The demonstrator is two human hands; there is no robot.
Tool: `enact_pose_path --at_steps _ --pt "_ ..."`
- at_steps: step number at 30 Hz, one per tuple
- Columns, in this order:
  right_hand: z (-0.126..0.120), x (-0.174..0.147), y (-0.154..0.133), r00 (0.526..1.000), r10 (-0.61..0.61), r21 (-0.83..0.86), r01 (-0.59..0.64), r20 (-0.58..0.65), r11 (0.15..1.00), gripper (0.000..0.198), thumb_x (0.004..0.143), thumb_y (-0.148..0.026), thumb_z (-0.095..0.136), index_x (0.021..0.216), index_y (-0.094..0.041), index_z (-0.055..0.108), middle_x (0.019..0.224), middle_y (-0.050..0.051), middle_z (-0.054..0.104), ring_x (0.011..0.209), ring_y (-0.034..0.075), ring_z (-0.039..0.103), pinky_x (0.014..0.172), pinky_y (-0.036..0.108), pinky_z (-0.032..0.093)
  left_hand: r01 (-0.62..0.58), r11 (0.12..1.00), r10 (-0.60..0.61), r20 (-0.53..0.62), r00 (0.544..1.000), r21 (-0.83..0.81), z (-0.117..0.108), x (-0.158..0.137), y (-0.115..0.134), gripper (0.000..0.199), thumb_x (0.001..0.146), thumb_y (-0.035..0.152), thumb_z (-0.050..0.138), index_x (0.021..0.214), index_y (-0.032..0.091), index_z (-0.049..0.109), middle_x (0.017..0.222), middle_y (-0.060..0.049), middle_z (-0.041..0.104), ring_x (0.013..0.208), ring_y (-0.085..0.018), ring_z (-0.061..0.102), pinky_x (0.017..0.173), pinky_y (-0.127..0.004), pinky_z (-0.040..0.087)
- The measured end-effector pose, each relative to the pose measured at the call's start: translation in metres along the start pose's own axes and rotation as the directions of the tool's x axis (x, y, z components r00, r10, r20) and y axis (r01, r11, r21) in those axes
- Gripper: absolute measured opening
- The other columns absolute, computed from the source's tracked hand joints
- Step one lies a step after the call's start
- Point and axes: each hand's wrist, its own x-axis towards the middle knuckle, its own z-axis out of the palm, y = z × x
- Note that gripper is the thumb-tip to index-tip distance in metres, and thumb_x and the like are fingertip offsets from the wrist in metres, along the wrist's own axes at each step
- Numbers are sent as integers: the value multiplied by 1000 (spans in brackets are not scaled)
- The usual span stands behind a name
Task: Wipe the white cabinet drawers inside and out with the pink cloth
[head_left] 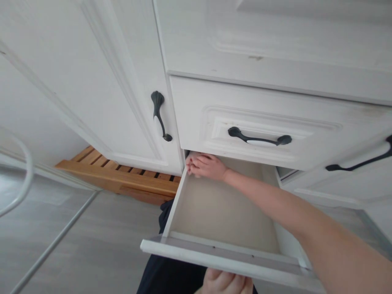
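Observation:
A white drawer (226,212) stands pulled out from the cabinet, its pale bottom showing. At the front panel's outer side, my left hand (227,281) has its fingers curled against the drawer; the handle there is hidden from sight. My right arm reaches over the drawer's right side. At the back left corner, just under the drawer above, my right hand (210,165) has its fingers bent and close together around something pale pinkish that I cannot make out.
A closed drawer (306,126) with a dark handle (260,137) sits directly above. To the left are a cabinet door (122,81) with its handle (161,118), and a slatted wooden rack (131,179) low down. A white metal frame (55,245) crosses the grey floor.

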Motion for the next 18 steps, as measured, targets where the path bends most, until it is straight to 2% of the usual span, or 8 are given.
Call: enact_pose_path --at_steps 2,4,8,11,13,15,18 --pt "7 10 18 983 169 234 -180 70 955 21 99 -23 45 103 -27 65 120 4 67 119 21 52 103 39 37 9 999 -8 10 1000 -45 -6 1 -2 10 79 19 73 73 26 70 66 11 70 55 -6 56 64 -28 43" --pt "12 16 30 929 349 377 -370 127 849 19 96 -25 48 105 -25 66 119 7 68 117 25 55 99 41 42 27 997 -28 -18 999 -73 -8 3 -4 11 79 16 71 72 24 70 68 9 71 55 -7 56 65 -28 43" --pt "13 8 43 808 565 419 -578 170 700 27 97 -33 47 114 -21 65 101 9 71 98 26 63 86 40 50 -7 992 6 -10 1000 -123 -8 8 -7 16 86 15 62 76 22 72 70 7 70 58 -7 54 67 -29 43" --pt "5 -20 42 704 678 451 -686 212 571 29 98 -40 50 107 -18 67 87 6 71 81 20 65 76 35 52 6 989 -5 8 1000 -145 -12 10 -9 13 85 14 64 80 23 73 72 7 71 64 -8 57 70 -28 44" --pt "-6 -48 40 629 741 469 -742 236 480 31 98 -43 53 103 -16 66 87 4 69 75 15 64 71 32 54 -4 990 10 42 999 -143 -14 11 -9 13 87 16 63 83 23 74 76 7 73 68 -8 60 70 -28 44" --pt "-20 -78 37 549 796 477 -787 254 391 32 97 -44 56 107 -15 64 94 4 67 76 13 63 69 31 56 -11 991 24 92 995 -134 -17 12 -9 14 89 16 61 85 22 74 81 6 74 71 -7 61 70 -27 44" --pt "-42 -119 36 418 867 477 -841 273 255 31 96 -42 58 113 -15 62 104 6 66 83 14 64 72 32 57 3 991 11 107 994 -133 -20 15 -7 13 89 16 62 89 20 74 87 4 76 78 -8 65 76 -26 46"
